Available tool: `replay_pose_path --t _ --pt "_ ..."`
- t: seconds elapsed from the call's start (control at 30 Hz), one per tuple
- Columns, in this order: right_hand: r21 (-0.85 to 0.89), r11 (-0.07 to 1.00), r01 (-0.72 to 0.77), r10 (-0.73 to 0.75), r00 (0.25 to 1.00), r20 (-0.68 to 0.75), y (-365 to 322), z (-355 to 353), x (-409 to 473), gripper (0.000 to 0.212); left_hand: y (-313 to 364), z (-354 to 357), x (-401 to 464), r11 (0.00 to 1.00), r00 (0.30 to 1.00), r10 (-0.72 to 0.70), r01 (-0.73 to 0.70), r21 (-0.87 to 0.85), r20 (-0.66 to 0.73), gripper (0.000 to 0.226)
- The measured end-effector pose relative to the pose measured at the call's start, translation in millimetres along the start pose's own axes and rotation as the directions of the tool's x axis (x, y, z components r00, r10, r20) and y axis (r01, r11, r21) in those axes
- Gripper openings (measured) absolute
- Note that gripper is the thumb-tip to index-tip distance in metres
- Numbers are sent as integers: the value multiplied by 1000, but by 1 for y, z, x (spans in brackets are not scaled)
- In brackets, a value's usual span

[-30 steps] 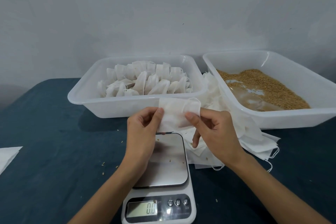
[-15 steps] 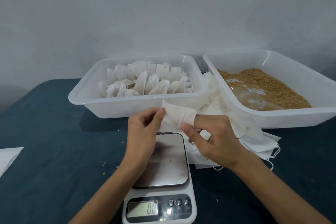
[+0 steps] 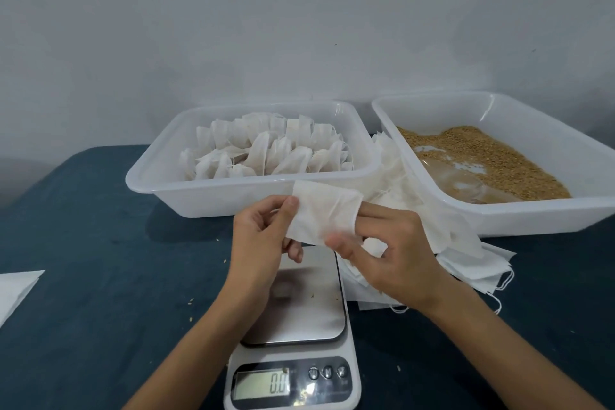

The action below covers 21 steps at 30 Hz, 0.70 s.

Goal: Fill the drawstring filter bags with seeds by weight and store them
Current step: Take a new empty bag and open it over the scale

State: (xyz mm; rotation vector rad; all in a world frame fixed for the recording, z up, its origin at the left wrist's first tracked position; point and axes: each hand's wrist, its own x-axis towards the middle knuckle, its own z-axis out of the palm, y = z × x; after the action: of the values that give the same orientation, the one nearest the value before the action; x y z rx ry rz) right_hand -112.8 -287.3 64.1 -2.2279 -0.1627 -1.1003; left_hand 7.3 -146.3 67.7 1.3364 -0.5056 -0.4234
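The left hand (image 3: 263,236) pinches one edge of the empty bag (image 3: 324,218) above the scale (image 3: 293,326); right hand (image 3: 396,256) fingers sit inside its mouth. Spread the mouth fully before scooping. The left tub (image 3: 199,190) holds filled bags (image 3: 266,150); the right tub (image 3: 499,216) holds seeds (image 3: 492,160).

Open dark tabletop (image 3: 83,276) lies left of the scale (image 3: 293,326), bearing only a white sheet (image 3: 15,286) at the edge. Right of the scale, an empty-bag pile (image 3: 459,243) fills the ground before the seed tray (image 3: 499,216). Filled-bag tray (image 3: 213,196) blocks the rear.
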Motion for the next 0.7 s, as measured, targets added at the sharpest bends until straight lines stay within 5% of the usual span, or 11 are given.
replay_pose_path --t 0.1,0.27,0.47,0.53,0.6,0.7 --pt "-120 992 -46 42 998 -37 5 -2 -3 43 1 0 1 1000 1000 -23 23 -17 9 25" --pt "133 966 -221 230 972 -53 2 -2 -1 47 -1 1 1 1000 1000 -2 1 -11 -14 24" --pt "174 933 -316 328 944 -46 0 -8 7 48 -1 0 0 984 989 110 -94 153 -101 14" --pt "177 930 -322 331 943 -26 1 -12 8 45 1 -2 -3 896 950 304 -257 361 -78 23" --pt "239 898 -370 365 929 64 2 -18 8 36 4 -2 -9 722 872 479 -457 520 100 56" --pt "200 906 -374 350 926 143 -6 -30 10 46 2 7 -18 573 810 458 -584 575 366 90"
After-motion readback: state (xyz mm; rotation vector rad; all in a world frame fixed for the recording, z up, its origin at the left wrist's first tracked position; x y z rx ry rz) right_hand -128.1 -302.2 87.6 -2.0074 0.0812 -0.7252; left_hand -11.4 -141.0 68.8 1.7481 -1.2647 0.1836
